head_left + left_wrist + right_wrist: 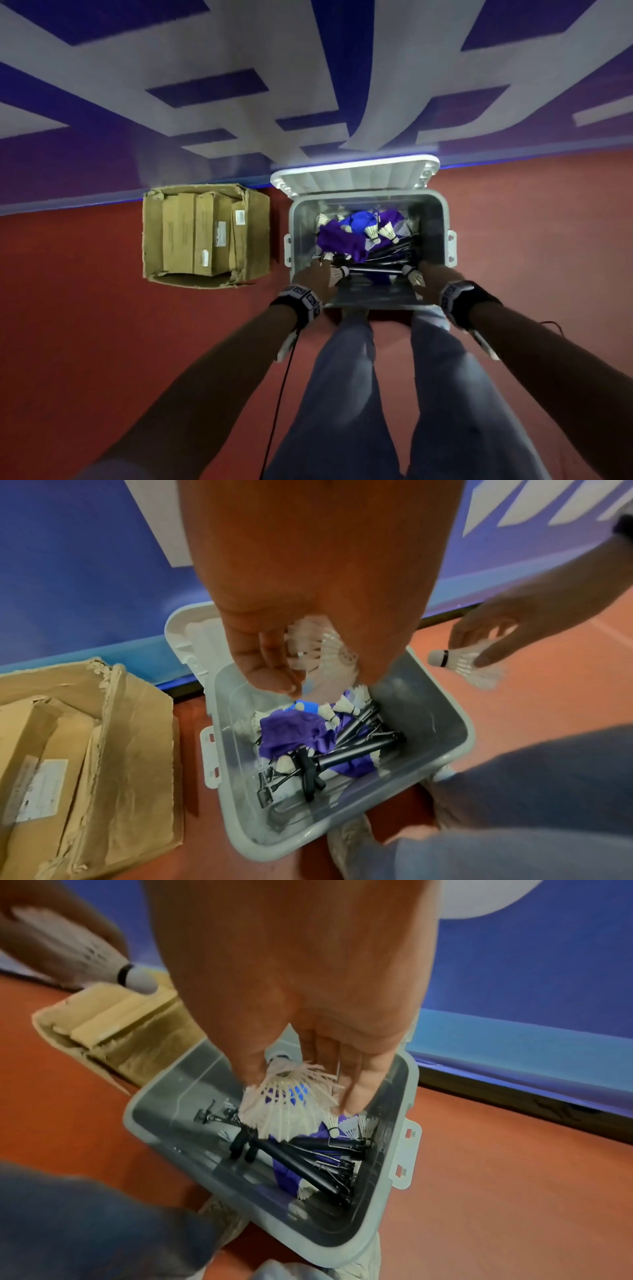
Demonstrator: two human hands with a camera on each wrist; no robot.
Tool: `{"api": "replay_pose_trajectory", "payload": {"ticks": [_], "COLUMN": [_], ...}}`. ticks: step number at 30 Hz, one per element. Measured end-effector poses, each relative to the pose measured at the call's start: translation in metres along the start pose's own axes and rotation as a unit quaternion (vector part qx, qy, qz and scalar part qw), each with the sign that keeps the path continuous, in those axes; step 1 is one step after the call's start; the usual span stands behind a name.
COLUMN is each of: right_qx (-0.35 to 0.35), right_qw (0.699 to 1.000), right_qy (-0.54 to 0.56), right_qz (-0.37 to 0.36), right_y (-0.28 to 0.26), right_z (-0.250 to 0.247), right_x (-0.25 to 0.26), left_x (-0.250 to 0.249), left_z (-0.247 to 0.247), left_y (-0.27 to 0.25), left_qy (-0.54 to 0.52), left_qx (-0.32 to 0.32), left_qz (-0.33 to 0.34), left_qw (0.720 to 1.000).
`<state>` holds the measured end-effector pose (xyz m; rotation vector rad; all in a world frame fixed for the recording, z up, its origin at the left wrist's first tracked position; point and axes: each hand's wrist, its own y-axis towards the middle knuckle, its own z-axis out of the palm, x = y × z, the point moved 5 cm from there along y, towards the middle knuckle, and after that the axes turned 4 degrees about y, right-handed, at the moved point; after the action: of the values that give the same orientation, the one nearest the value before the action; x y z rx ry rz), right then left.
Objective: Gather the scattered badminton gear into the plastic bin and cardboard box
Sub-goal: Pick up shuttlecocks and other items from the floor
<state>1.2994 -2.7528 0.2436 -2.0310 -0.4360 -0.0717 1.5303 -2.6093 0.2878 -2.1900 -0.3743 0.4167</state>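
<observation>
Over bin, fingers pinch shuttlecock

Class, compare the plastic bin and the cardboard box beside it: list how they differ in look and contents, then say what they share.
1. The plastic bin is grey with smooth walls; the cardboard box is brown with torn flaps.
2. The plastic bin has a hinged white lid standing open; the cardboard box has only flaps.
3. The plastic bin holds shuttlecocks, purple cloth and black gear; the cardboard box holds flat brown cartons.
Both stand open on the red floor by the wall.
</observation>
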Motion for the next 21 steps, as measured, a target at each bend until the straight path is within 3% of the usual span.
{"api": "replay_pose_trajectory", "payload": {"ticks": [4,7,13,17,21], "right_qx": [0.008,0.025,-0.068,-0.089,-0.093], "right_qw": [0.997,0.997,0.993,0.993,0.994], "right_qy": [-0.076,-0.066,-0.088,-0.046,0.046], "right_qz": [0.006,0.020,-0.049,-0.058,-0.030], "right_y": [0.032,0.046,0.054,0.053,0.039], "right_z": [0.025,0.031,0.009,-0.010,-0.034], "right_x": [0.005,0.015,0.040,0.045,0.047], "left_x": [0.031,0.046,0.048,0.040,0.021], "left_z": [0.032,0.046,0.041,0.041,0.014], "left_y": [0.018,0.033,0.071,0.097,0.094], "left_qy": [0.028,0.017,-0.027,-0.047,-0.042], "left_qx": [0.009,0.010,-0.046,0.001,-0.032], "left_qz": [-0.038,-0.041,-0.050,-0.070,-0.026], "left_qw": [0.999,0.999,0.997,0.996,0.998]}}
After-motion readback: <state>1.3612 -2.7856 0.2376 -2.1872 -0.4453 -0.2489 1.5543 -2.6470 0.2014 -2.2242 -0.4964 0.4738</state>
